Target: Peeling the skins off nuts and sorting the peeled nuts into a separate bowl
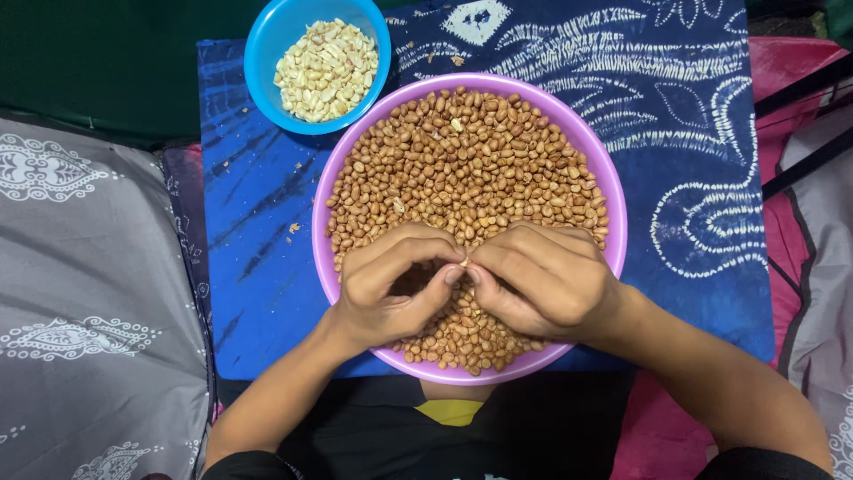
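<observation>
A: Status, left to right?

B: The blue bowl (317, 64) holds a modest heap of skinned, pale peanuts. The purple basin (613, 204) remains nearly full of brown unskinned peanuts (471, 164). Your left hand (391, 289) and right hand (542, 280) meet over the basin, fingertips pinched on one peanut (464, 262).

A: Progress?

B: Judged early; most remains.

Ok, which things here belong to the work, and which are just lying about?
In use: left hand and right hand pinching one peanut; purple bowl of brown peanuts; blue bowl of pale skinned peanuts.
Lying about: blue patterned cloth; grey cushion.
</observation>
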